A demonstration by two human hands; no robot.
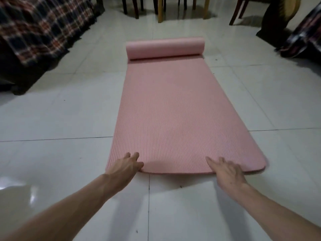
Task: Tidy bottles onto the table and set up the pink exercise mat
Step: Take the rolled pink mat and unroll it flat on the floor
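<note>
Left hand (pixel 127 165) and right hand (pixel 225 169) both rest with fingers spread flat on the near edge of the pink mat (pixel 172 108), which lies mostly unrolled on the tiled floor (pixel 57 115) (far end's rolled up by the chair legs (pixel 132 6)).

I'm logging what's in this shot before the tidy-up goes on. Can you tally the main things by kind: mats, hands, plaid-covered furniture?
Pink exercise mat: 1, partly unrolled on the tiled floor, far end rolled up
Hands: 2, left hand and right hand, both at the mat's near edge
Plaid-covered furniture: 2, left piece, right piece
Total: 5
</note>
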